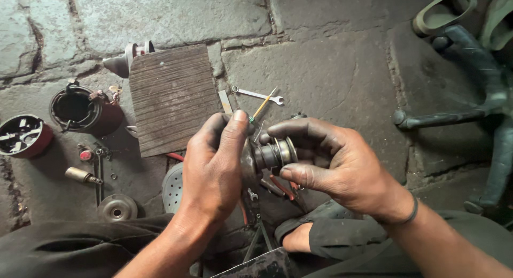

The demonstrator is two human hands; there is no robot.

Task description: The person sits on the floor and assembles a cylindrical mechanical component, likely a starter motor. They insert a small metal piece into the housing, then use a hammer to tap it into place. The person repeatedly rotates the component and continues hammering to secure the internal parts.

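Note:
Both my hands hold a small greasy metal motor part (270, 155), a dark housing with a ribbed cylinder and a round bearing end. My left hand (214, 163) wraps the housing from the left, thumb on top. My right hand (331, 163) grips the bearing end from the right with fingers curled around it. A thin yellow-handled tool (263, 105) sticks up from behind my left thumb; which hand holds it is hidden.
On the stone floor lie a wooden board (171, 99), a small spanner (259, 95), a round black motor casing (80, 109), a red round part (24, 134), a perforated disc (173, 186), a pulley (116, 207) and pliers (256, 219). A dark chair base (470, 69) stands at right.

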